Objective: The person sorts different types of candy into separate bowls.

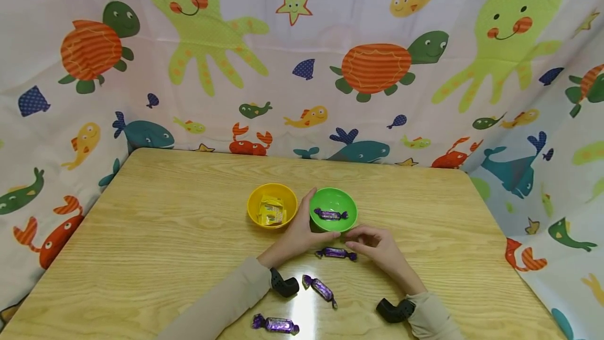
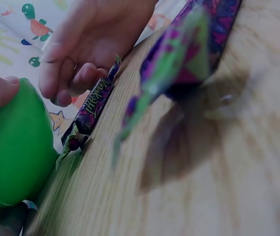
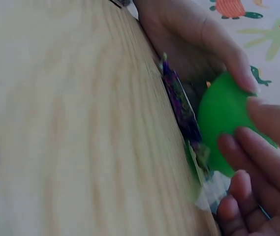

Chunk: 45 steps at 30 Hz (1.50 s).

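Note:
Fingers at the far left side and thumb along the near rim, my left hand [image 1: 302, 232] holds a green bowl [image 1: 336, 198] on the table. In it lies one purple-wrapped candy [image 1: 331, 215]. My right hand [image 1: 381, 250] is at the bowl's near right side, its fingers loosely bent and holding nothing; whether a fingertip touches the bowl, I cannot tell. Just below the bowl, between the wrists, is another purple candy [image 1: 336, 253]. The right wrist view shows the bowl's outer wall [image 3: 223, 118] beside the relaxed right fingers [image 3: 270, 162].
Left of my left hand stands a yellow bowl [image 1: 253, 201] with yellow packets [image 1: 271, 211] inside. Two more purple candies, one [image 1: 321, 288] between the forearms and one [image 1: 276, 325] near the front edge, lie on the wooden table [image 1: 189, 214]. A patterned curtain [image 1: 283, 56] hangs behind.

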Motion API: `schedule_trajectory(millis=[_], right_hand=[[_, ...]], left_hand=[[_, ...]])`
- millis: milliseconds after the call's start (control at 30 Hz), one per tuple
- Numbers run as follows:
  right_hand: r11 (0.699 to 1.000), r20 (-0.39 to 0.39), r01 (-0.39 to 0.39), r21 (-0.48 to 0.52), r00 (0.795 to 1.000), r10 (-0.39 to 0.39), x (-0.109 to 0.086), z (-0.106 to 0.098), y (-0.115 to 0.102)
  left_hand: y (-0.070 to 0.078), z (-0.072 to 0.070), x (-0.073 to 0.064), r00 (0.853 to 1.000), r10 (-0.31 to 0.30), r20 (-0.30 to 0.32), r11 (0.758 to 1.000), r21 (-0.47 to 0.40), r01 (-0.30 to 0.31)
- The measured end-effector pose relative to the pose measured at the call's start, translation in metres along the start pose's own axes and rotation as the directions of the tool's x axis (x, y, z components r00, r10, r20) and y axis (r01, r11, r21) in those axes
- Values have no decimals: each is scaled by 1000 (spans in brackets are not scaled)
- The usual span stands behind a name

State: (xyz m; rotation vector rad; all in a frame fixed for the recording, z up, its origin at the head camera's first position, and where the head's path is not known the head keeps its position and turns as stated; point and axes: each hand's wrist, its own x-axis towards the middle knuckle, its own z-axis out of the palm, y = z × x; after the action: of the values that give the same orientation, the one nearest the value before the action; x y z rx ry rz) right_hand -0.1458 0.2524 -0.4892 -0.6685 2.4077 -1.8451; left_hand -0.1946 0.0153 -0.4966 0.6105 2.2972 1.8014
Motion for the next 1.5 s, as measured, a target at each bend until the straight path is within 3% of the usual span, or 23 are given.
schedule_trajectory(millis=[133, 233, 367, 800, 1067, 1167, 1300, 1500], right_hand=[[992, 28, -3, -128, 1000, 7, -2, 7, 1], [972, 69, 57, -229, 997, -43, -1, 13, 0], [949, 100, 135, -283, 989, -111, 0, 18, 3], [944, 99, 209, -254, 977, -190, -3, 18, 10], [954, 78, 229, -193, 973, -218, -3, 17, 7], [941, 81, 305, -151, 952, -295, -2, 17, 6], [909, 84, 413, -65, 909, -407, -1, 16, 4], [862, 19, 502, 67, 864, -504, 5, 10, -2]], left_hand=[[0, 0, -1, 1000, 0, 7, 1000, -4, 0], [-1, 1, -1, 1000, 7, 6, 1000, -12, -6], [-2, 1, 1, 1000, 21, -3, 999, -24, -21], [2, 2, 0, 999, 27, -43, 999, -42, -29], [1, 2, 1, 999, 0, -48, 1000, -5, 0], [-1, 2, 1, 999, 8, -51, 1000, -8, -8], [-1, 2, 1, 999, 13, -47, 1000, -3, -13], [-2, 2, 1, 999, 10, -49, 1000, -3, -10]])
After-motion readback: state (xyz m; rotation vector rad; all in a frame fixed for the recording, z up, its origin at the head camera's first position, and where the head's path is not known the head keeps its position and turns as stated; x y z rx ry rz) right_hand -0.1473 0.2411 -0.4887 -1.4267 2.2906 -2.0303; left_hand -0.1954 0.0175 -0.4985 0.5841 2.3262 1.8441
